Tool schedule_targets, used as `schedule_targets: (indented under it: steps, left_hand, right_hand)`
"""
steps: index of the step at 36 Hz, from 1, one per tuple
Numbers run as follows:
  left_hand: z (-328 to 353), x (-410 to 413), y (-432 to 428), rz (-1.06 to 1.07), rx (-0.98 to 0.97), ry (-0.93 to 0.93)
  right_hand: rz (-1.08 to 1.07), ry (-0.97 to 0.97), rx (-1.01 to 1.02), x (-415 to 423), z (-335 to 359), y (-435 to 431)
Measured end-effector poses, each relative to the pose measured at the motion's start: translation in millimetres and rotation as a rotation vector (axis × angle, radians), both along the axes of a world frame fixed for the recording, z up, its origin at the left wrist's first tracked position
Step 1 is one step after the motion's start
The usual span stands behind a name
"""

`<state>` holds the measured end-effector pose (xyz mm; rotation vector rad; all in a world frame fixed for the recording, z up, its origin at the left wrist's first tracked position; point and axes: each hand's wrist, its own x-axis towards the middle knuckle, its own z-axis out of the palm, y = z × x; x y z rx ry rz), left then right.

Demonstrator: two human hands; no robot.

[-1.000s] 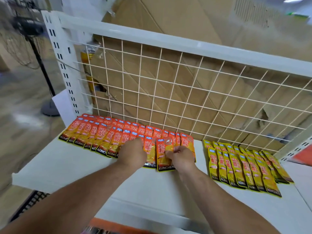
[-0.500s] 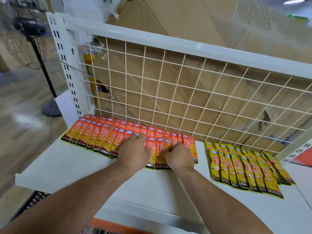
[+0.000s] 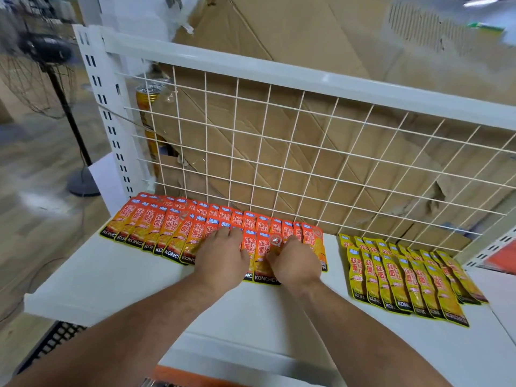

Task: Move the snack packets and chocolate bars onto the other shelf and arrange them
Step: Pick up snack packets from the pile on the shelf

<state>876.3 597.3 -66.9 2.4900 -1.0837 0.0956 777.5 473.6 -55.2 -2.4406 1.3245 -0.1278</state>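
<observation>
Since a second ago the left hand [image 3: 220, 258] has slid further onto the orange packets [image 3: 156, 227] and now lies on them with its fingers fairly flat. The front packet [image 3: 262, 261], which then stuck out toward the shelf edge, has been pushed back nearly level with its row, and the right hand [image 3: 294, 262] pinches its right edge with curled fingers and thumb. The white shelf [image 3: 111, 280] carries the overlapping orange rows at left against the wire grid [image 3: 279, 152] and, well apart at right, overlapping rows of yellow packets [image 3: 405, 277].
</observation>
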Motion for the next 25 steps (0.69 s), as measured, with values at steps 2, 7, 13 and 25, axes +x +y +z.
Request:
schedule_targets:
  steps: [2, 7, 13, 25]
  left_hand:
    - [-1, -1, -2, -0.015, 0.010, -0.023]
    - [-3, -7, -11, -0.099, 0.006, -0.065]
    - [-13, -26, -35, -0.226, -0.061, -0.063]
    - [-13, -109, -95, -0.484, 0.085, -0.024]
  right_hand:
    - [0.008, 0.011, -0.008, 0, 1, 1]
    - [0.045, -0.056, -0.027, -8, 3, 3]
    - [0.172, -0.065, -0.265, -40, 1, -8]
    - [0.031, 0.175, -0.205, -158, 5, -47]
